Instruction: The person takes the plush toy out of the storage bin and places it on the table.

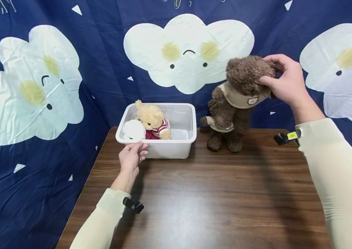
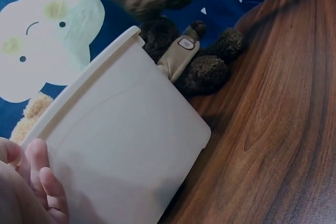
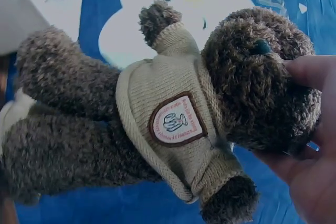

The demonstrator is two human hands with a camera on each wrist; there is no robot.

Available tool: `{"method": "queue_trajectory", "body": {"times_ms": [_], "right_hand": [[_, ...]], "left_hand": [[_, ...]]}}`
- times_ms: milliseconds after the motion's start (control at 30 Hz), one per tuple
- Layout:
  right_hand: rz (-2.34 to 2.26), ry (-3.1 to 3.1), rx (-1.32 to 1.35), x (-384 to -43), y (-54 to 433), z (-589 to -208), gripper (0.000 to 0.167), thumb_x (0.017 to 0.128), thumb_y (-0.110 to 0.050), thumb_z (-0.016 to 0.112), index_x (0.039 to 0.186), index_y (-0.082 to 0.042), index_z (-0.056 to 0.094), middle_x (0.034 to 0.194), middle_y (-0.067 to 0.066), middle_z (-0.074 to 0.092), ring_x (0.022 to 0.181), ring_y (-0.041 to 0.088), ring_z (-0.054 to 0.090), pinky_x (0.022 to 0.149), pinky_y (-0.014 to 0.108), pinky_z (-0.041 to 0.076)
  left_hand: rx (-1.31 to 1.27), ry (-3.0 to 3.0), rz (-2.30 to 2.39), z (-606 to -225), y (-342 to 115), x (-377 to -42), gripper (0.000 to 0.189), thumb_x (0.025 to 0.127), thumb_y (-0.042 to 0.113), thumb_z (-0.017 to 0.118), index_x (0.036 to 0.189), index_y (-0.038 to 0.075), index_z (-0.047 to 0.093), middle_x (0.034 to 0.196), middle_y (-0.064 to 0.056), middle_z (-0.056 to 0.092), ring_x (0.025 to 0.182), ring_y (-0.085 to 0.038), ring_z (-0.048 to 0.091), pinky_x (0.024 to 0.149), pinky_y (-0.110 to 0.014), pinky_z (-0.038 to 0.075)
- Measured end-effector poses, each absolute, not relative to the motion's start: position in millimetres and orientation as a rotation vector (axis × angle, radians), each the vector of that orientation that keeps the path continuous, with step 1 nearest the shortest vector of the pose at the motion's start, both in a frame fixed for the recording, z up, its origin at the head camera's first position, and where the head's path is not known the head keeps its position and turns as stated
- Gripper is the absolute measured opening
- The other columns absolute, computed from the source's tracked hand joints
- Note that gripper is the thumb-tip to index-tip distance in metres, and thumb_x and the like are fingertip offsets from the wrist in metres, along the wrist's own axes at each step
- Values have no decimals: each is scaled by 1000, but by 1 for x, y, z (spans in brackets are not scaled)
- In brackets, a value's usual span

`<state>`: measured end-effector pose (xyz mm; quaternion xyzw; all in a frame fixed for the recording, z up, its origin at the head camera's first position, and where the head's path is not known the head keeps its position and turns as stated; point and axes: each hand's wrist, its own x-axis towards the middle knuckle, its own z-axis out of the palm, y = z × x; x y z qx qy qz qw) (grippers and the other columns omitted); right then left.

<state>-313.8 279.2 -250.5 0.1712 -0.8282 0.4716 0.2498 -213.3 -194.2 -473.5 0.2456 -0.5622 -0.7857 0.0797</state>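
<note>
White bin [image 1: 172,150]: one, upright on a wood-grain counter [image 1: 213,183].

Left hand [image 1: 129,159]: at the bin's front rim, towards its left corner; fingers [image 2: 52,184] curled, pinching that rim.

Right hand [image 1: 291,79]: to the right of the bin and higher than its rim; fingers grasped the head of a brown bear, thumb across the face.

Held brown bear [image 1: 241,97]: plush, suspended to the right of the bin, above rim height, tilted, legs dangling. Beige knitted sweater carried a brown-edged badge with small lettering, too blurred to read.

Second brown bear [image 2: 178,61]: plush, beige top with badge, upright on the counter just beside the bin's right end, partly hidden by the held bear.

Yellow bear [image 1: 151,117]: plush, inside the bin's left half, red-and-white striped top, head above the rim.

White round item [image 1: 134,130]: inside the bin's front left corner, beside the yellow bear; nature unclear.

Blue cloth [image 1: 101,52]: behind the bin, printed with white clouds bearing faces.
</note>
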Motion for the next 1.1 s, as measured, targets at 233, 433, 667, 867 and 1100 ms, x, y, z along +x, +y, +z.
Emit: {"method": "queue_trajectory", "body": {"times_ms": [233, 433, 667, 867, 1100], "right_hand": [[1215, -2406, 336, -309, 327, -279, 48, 82, -2, 78, 127, -16, 70, 92, -30, 65, 89, -4, 60, 74, 11, 44], [1071, -2578, 206, -312, 358, -302, 51, 85, -8, 78, 133, -16, 65, 90, -35, 58, 86, -8, 54, 74, 10, 41], [991, -2644, 109, -326, 383, -330, 54, 84, -8, 78, 136, -10, 62, 92, -34, 57, 86, -8, 50, 75, 12, 39], [993, -2667, 67, -337, 394, -359, 55, 82, -1, 77, 135, -6, 60, 95, -31, 58, 85, -9, 48, 74, 9, 39], [1011, -2739, 49, -349, 393, -381, 59, 83, 10, 68, 139, -1, 54, 124, 16, 63, 101, 18, 55, 78, 14, 40]], "left_hand": [[716, -1678, -2367, -472, -194, -213, 16, 98, 18, 71, 100, 7, 58, 78, 2, 79, 54, -5, 67, 45, -15, 45], [709, -1688, -2371, -471, -195, -212, 17, 98, 18, 70, 100, 7, 57, 78, 2, 79, 54, -5, 67, 46, -15, 45], [697, -1699, -2362, -471, -194, -211, 17, 98, 17, 70, 100, 7, 57, 75, 5, 78, 54, -4, 67, 45, -14, 45], [696, -1715, -2346, -471, -194, -210, 18, 98, 18, 70, 101, 7, 57, 77, 5, 78, 56, -5, 68, 46, -14, 45], [692, -1716, -2341, -472, -195, -211, 18, 97, 18, 71, 100, 7, 57, 80, 3, 79, 57, -5, 68, 47, -14, 46]]}}
